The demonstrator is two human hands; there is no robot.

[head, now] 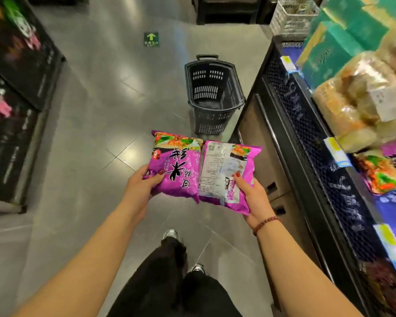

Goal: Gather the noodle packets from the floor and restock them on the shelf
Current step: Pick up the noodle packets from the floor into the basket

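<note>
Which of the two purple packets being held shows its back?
The right-hand packet: a white panel of small print faces up, while the left-hand packet shows large characters and a food picture.

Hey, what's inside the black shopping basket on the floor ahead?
Nothing shows inside the shopping basket: only its slotted inner walls and bare bottom. Its near wall hides the closest strip of the bottom.

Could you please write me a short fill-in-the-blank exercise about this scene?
1. The left hand grips the left packet, whose wrapper is ____.
2. The right hand grips the right packet, showing its ____ side.
3. The black basket stands on the ____.
Missing words: purple; back; floor.
</note>
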